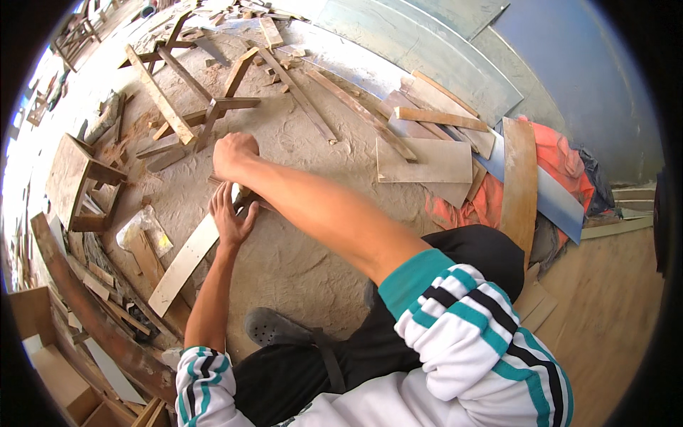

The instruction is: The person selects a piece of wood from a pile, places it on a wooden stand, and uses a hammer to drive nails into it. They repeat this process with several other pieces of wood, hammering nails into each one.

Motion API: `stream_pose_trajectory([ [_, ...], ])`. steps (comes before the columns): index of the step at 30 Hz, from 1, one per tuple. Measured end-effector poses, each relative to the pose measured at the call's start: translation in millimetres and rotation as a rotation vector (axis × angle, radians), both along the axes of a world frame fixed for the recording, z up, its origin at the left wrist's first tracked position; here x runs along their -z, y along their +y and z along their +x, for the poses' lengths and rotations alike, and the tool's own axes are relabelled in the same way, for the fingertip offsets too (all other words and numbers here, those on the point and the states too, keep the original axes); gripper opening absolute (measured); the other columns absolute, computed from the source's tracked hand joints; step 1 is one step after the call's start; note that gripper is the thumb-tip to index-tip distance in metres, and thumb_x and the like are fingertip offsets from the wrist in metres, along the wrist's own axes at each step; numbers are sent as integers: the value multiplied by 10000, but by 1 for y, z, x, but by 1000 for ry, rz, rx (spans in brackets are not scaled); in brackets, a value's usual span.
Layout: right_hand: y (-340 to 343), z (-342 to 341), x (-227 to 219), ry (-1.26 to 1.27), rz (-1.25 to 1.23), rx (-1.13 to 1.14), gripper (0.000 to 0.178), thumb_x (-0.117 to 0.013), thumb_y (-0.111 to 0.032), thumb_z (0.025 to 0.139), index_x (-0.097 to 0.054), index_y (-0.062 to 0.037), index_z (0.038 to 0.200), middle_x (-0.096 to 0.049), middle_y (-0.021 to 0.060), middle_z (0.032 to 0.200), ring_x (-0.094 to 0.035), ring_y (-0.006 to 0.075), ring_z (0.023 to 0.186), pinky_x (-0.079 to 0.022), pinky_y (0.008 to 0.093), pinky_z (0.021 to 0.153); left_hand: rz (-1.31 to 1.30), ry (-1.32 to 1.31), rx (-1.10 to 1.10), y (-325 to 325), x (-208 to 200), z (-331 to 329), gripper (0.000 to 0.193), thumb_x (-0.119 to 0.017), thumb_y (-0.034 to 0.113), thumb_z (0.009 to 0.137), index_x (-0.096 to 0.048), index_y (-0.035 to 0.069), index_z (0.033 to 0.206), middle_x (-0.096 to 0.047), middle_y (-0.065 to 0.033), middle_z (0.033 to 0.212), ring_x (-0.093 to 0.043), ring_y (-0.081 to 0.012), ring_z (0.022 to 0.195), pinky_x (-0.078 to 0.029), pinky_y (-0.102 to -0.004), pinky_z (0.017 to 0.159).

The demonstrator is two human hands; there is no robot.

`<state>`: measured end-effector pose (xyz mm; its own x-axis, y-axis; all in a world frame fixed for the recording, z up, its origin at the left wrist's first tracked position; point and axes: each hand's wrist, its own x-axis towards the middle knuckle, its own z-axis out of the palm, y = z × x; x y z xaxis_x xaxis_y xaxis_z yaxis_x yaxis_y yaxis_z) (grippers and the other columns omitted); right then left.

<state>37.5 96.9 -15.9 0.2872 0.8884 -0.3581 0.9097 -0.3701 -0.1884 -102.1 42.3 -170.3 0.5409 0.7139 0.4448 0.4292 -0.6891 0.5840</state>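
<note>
Left hand (233, 220): lay over the pale board (183, 267), fingers extended.
Right hand (236, 153): was curled closed just beyond; anything held could not be told.

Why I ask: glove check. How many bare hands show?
2: the left hand at the pale board's upper end; the right hand, curled, just above it in the picture.

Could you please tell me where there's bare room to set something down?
Bare sandy ground lies between left forearm and right forearm, before the grey shoe, and between right forearm and pale rectangular board. Wood scraps crowd the left; a wooden frame fills space beyond the right hand.
</note>
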Motion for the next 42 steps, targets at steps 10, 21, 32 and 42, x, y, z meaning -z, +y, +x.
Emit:
stream_pose_trajectory([
  [10,-24,48,-17,444,29,112,481,-541,-439,947,-692,-28,1145,-717,132,1099,-730,229,881,-580,342,763,-524,-634,-86,10,-14,86,191,-676,164,926,-605,-13,919,-609,5,799,-514,-69,734,-436,-236,639],
  [21,-152,424,130,607,281,1086,633,-536,-542,908,-513,-95,1355,-581,151,1247,-601,296,1047,-494,495,841,-677,-376,-255,27,-23,80,319,-688,236,879,-527,34,692,-478,29,636,-444,-90,608,-384,-313,546],
  [32,-175,511,129,749,302,1556,880,-555,-784,806,-426,-125,1376,-496,128,1122,-558,185,645,-482,342,543,-725,-529,-440,19,-35,79,261,-658,150,843,-522,106,624,-458,54,585,-400,-51,528,-312,-266,473],
  [42,-188,528,158,478,300,1622,727,-632,-590,802,-496,-120,1340,-474,162,1371,-542,290,973,-513,382,598,-849,-512,-281,22,-33,74,287,-687,182,861,-527,105,636,-482,52,610,-434,-68,551,-355,-283,501],
])
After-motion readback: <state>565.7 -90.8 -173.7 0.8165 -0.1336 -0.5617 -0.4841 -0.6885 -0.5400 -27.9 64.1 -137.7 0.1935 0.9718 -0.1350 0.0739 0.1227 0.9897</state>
